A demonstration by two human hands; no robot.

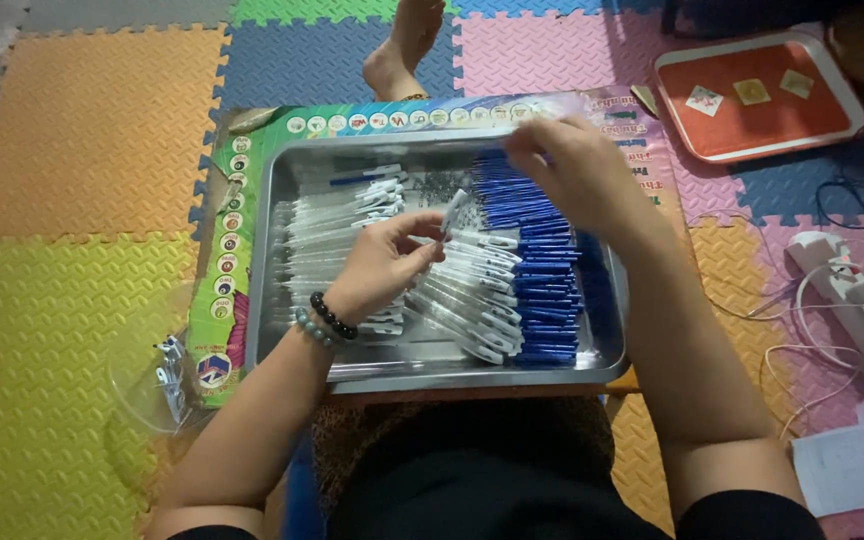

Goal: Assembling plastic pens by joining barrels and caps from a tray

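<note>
A metal tray (274, 270) rests on a low table with a colourful printed top (220, 300). It holds several clear pen barrels with white clips (332, 225), a second row of them (472, 290) and a stack of blue pen parts (542, 270). My left hand (384, 262), with bead bracelets at the wrist, pinches a clear pen barrel with a white clip (452, 212) over the tray's middle. My right hand (567, 165) hovers above the blue stack, fingers curled; what its fingertips hold I cannot make out.
Foam puzzle mats (72, 200) cover the floor. A red tray (760, 95) with small packets lies at the back right. A white power strip (857, 290) with cables sits right. A clear bowl (157, 375) of small metal parts stands left. A bare foot (402, 45) shows beyond the table.
</note>
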